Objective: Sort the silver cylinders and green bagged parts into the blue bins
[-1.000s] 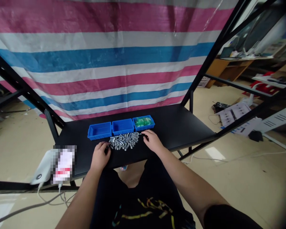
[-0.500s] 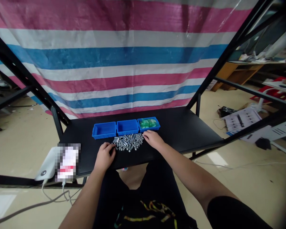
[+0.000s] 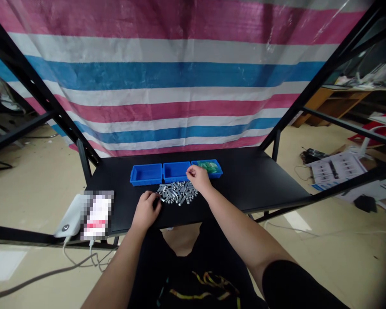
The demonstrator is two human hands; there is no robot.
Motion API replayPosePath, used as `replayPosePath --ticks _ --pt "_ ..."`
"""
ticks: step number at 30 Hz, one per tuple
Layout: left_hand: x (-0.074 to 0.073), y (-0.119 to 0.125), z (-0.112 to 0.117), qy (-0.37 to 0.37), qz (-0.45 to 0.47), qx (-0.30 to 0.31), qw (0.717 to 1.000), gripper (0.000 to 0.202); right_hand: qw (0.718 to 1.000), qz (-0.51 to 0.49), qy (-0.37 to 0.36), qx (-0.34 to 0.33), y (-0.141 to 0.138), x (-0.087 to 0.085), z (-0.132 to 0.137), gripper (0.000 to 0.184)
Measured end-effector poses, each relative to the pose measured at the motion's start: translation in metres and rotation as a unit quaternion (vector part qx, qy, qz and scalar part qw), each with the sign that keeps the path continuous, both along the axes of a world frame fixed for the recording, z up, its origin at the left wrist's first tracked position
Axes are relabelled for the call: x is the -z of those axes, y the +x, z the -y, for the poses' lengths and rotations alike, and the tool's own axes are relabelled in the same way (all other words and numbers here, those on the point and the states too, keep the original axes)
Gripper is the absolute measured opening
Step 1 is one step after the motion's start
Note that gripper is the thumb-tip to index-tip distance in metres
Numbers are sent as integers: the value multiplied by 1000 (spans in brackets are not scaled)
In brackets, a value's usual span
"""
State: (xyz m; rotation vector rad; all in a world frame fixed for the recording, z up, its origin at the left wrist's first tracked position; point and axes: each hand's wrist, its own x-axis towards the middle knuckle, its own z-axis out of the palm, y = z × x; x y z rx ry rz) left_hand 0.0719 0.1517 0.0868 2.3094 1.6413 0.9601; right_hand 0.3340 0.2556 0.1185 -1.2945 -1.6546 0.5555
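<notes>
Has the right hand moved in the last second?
Yes. The right hand has gone from the right edge of the pile of grey metal parts away from the person, to the right rim of the middle blue bin.

The right half of the table [image 3: 254, 180] is bare, so we find wide free room there, up to the right post [image 3: 275, 143]. Across the far middle stand the three bins [image 3: 146, 182], and the pile [image 3: 178, 193] lies just near of them, almost touching. Our right hand [image 3: 197, 178] hangs over the bins' near edge, toward the right; our left hand [image 3: 146, 211] closes the pile's left end. A white box [image 3: 72, 214] blocks the near left corner, the tarp [image 3: 180, 77] the far side.
</notes>
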Motion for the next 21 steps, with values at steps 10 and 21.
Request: replayPosePath --ticks 10,21 --pt "0 1 0 -6 -8 1 1000 17 993 113 33 0 -3 -5 28 12" --pt "0 1 0 12 -31 -57 998 33 938 339 -77 -16 -20 -15 36 25"
